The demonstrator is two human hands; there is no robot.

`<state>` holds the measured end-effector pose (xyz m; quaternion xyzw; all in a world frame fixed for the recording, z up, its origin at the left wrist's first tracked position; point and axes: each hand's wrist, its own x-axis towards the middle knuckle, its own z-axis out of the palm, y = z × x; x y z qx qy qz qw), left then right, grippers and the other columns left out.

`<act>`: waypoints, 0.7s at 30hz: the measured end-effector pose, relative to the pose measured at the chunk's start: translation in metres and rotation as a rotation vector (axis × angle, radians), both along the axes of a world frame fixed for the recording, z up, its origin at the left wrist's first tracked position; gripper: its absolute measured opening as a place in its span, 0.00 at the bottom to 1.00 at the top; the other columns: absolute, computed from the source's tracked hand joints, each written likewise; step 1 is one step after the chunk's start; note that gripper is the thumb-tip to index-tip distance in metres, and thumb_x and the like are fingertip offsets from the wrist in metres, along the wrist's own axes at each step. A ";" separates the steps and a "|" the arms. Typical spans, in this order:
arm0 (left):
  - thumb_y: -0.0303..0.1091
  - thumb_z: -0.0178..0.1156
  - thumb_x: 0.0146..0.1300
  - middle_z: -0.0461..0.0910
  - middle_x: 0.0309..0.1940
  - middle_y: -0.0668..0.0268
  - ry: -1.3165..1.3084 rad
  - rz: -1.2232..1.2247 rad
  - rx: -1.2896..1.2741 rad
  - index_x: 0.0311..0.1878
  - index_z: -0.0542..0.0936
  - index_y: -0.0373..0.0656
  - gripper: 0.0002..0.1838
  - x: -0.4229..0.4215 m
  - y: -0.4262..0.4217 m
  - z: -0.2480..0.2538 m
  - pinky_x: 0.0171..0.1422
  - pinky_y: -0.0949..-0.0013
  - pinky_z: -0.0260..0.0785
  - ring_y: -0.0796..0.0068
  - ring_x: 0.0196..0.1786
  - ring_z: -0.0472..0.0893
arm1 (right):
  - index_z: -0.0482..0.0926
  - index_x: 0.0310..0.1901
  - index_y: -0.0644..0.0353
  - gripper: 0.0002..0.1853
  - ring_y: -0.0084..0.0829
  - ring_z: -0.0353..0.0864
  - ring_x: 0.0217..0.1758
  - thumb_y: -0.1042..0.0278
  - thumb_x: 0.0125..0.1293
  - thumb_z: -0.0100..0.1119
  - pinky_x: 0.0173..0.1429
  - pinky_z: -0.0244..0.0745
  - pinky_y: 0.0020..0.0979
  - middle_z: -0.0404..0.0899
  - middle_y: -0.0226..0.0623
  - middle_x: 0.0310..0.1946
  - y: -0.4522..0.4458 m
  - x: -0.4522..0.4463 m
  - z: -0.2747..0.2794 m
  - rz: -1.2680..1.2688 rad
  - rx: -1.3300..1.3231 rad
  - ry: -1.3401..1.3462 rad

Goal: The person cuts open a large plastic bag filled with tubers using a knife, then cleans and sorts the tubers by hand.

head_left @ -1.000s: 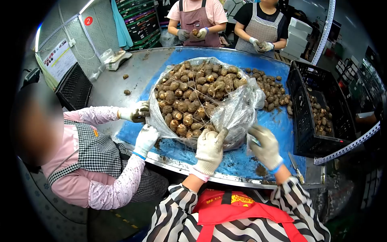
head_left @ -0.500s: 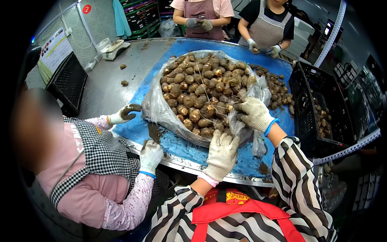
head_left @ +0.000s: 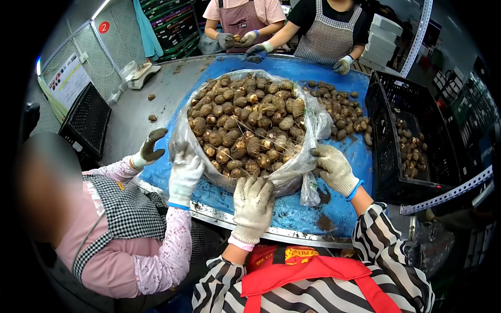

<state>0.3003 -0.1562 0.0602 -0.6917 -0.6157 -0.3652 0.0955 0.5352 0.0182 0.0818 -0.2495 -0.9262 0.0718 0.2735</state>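
A clear plastic bag point(head_left: 182, 136), its mouth wide, holds a big heap of brown, rough-skinned taro point(head_left: 245, 120) on the blue-covered table. My left hand point(head_left: 252, 207), in a dirty white knit glove, has its fingers closed over the near rim of this bag; the fingertips are partly hidden. At the bag's right side, my right hand point(head_left: 336, 169), gloved alike, curls its fingers against the gathered plastic. The thumb side and what is pinched there are hard to see. A loose tail of plastic point(head_left: 310, 190) hangs between my hands.
Left of me, a co-worker's gloved hands point(head_left: 186, 176) are at the bag's left side. Two people point(head_left: 334, 31) stand across the table. Loose taro point(head_left: 342, 109) lies right of the bag, beside a black crate point(head_left: 383, 141) containing more. Another black crate point(head_left: 88, 122) stands far left.
The bag's right rim is pulled outward and the heap looks rounder. Both my hands sit lower against the bag. The co-worker's near hand has risen to its left side.
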 end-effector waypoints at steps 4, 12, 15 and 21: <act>0.27 0.70 0.54 0.81 0.55 0.55 -0.121 -0.045 -0.004 0.59 0.81 0.43 0.26 0.008 0.006 0.003 0.68 0.46 0.67 0.50 0.62 0.78 | 0.85 0.32 0.65 0.08 0.46 0.82 0.58 0.74 0.50 0.71 0.64 0.77 0.42 0.85 0.47 0.54 0.015 -0.004 -0.024 -0.036 -0.099 0.038; 0.35 0.71 0.52 0.72 0.63 0.49 0.068 -0.169 -0.190 0.67 0.74 0.42 0.36 0.042 0.088 0.042 0.80 0.39 0.51 0.43 0.71 0.66 | 0.82 0.37 0.60 0.08 0.44 0.83 0.45 0.71 0.55 0.67 0.50 0.80 0.42 0.82 0.40 0.38 0.007 0.005 0.003 0.048 -0.102 -0.093; 0.36 0.68 0.56 0.72 0.62 0.47 0.267 -0.185 -0.163 0.57 0.79 0.37 0.26 0.052 0.088 0.010 0.81 0.38 0.50 0.43 0.72 0.67 | 0.83 0.38 0.59 0.10 0.45 0.83 0.46 0.69 0.54 0.68 0.52 0.80 0.42 0.82 0.40 0.39 0.019 0.006 -0.009 0.009 -0.164 -0.156; 0.32 0.63 0.56 0.70 0.68 0.44 0.146 -0.222 -0.017 0.50 0.82 0.35 0.18 0.055 0.083 -0.038 0.79 0.33 0.54 0.37 0.75 0.64 | 0.86 0.39 0.62 0.09 0.39 0.87 0.43 0.66 0.63 0.67 0.52 0.82 0.37 0.86 0.42 0.40 0.027 -0.031 0.061 -0.214 -0.547 -0.433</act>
